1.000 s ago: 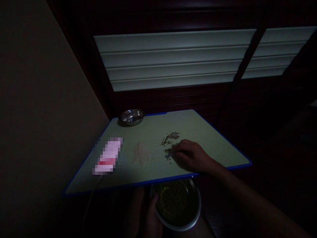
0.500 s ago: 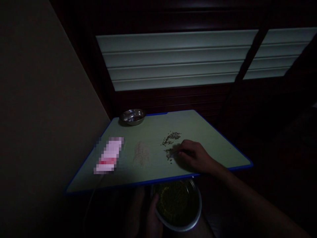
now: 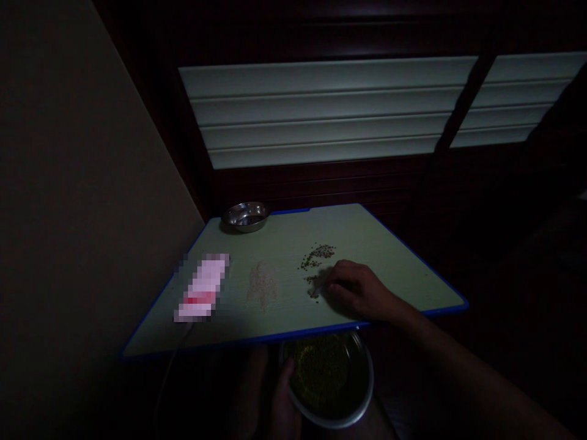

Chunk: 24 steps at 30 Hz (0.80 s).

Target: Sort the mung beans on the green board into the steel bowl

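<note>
My left hand [image 3: 285, 397] grips the left rim of a metal bowl [image 3: 337, 421] below the table's front edge. The thumb lies over the rim, and a mass of small greenish grains or beans [image 3: 323, 370] fills the bottom. On the table, my right hand [image 3: 360, 290] rests with its fingers curled together beside a small scatter of dark beans [image 3: 313, 287]. Whatever is between those fingertips is hidden in shadow. A larger cluster of similar beans [image 3: 322, 251] lies just beyond the hand.
The pale table [image 3: 389, 244] has a blue edge. On it are a patch of fine pinkish grains [image 3: 262, 286], a small steel bowl [image 3: 246, 217] at the back left, and a lit, blurred phone-like screen [image 3: 204, 287] with a cable. A wall stands close on the left.
My right fingers have drawn in slightly to the right, away from the near beans. My left hand and the bowl it holds stay where they were.
</note>
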Available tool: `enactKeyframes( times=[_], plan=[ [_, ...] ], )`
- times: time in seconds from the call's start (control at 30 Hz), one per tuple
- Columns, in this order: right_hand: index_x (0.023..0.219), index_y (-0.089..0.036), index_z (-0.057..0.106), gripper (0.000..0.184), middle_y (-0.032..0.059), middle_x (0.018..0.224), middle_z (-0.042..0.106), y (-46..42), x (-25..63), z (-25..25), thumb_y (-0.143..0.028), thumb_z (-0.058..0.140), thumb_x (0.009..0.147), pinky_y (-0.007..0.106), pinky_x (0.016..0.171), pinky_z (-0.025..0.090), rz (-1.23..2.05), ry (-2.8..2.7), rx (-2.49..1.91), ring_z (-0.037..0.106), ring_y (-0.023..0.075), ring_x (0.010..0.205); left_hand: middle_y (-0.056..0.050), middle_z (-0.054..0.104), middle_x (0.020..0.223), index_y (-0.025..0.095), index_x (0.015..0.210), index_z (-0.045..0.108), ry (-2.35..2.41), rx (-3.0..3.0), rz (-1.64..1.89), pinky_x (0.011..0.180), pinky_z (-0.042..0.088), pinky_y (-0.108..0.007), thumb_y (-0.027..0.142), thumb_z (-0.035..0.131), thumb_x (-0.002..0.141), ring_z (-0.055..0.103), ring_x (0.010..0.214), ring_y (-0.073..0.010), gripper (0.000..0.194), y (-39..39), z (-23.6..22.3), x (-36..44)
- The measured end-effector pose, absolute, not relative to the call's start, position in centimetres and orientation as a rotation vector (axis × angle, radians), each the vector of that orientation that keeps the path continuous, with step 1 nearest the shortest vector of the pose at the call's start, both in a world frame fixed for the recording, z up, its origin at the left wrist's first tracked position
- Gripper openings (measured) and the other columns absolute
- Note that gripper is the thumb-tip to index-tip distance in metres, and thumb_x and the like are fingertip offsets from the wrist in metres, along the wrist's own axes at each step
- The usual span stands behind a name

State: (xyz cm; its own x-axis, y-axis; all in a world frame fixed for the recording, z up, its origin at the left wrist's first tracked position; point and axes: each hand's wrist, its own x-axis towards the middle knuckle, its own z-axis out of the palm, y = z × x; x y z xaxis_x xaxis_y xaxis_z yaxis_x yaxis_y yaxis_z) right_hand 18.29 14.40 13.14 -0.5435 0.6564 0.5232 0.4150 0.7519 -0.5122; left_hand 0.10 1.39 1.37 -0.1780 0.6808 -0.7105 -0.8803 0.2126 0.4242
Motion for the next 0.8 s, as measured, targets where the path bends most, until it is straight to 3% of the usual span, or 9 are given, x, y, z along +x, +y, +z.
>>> enactKeyframes(
  times=[0.17, 0.33, 0.47, 0.6, 0.8],
  plan=[
    [0.097, -0.019, 0.076, 0.018, 0.0058, 0.082, 0.071, 14.4, 18.2, 13.2, -0.021, 0.059, 0.095, 0.03, 0.072, 0.047, 0.472, -2.233, -0.783, 0.063, 0.0181, 0.078, -0.007, 0.081, 0.106, 0.025, 0.132, 0.068, 1.085, -0.114, 1.492, 0.113, 0.046, -0.047, 0.021, 0.067, 0.081, 0.07, 0.119, -0.0298, 0.051, 1.3, 2.1, 0.2],
    [0.099, -0.018, 0.077, 0.019, 0.0067, 0.083, 0.072, 14.5, 18.1, 13.0, -0.023, 0.059, 0.095, 0.031, 0.072, 0.048, 0.441, -2.245, -0.799, 0.063, 0.0185, 0.078, -0.004, 0.082, 0.101, 0.027, 0.125, 0.072, 1.219, 0.002, 1.579, 0.122, 0.034, -0.043, 0.017, 0.07, 0.079, 0.056, 0.138, -0.0262, 0.047, 1.2, 2.2, 0.3],
    [0.102, -0.017, 0.077, 0.021, 0.0082, 0.086, 0.074, 14.4, 17.9, 13.2, -0.023, 0.058, 0.096, 0.031, 0.074, 0.049, 0.489, -2.254, -0.821, 0.065, 0.0188, 0.08, -0.006, 0.081, 0.106, 0.025, 0.123, 0.071, 1.134, -0.113, 1.461, 0.118, 0.04, -0.048, 0.023, 0.066, 0.084, 0.061, 0.133, -0.0287, 0.04, 1.2, 1.3, 0.1],
    [0.099, -0.018, 0.077, 0.02, 0.0083, 0.092, 0.076, 14.0, 17.5, 13.7, -0.023, 0.058, 0.095, 0.031, 0.078, 0.05, 0.625, -2.261, -0.876, 0.067, 0.019, 0.084, -0.007, 0.078, 0.122, 0.026, 0.133, 0.067, 1.116, -0.044, 1.507, 0.115, 0.043, -0.044, 0.022, 0.068, 0.082, 0.062, 0.132, -0.0283, 0.051, 1.0, 0.7, -0.1],
    [0.084, -0.015, 0.074, 0.015, 0.0037, 0.076, 0.072, 13.7, 17.0, 14.2, -0.023, 0.062, 0.088, 0.026, 0.064, 0.045, 0.854, -2.167, -1.139, 0.061, 0.0158, 0.069, -0.005, 0.07, 0.139, 0.033, 0.147, 0.055, 1.051, 0.104, 1.604, 0.11, 0.049, -0.043, 0.025, 0.072, 0.083, 0.063, 0.129, -0.0299, 0.067, 0.5, 0.5, -0.6]
  ],
)
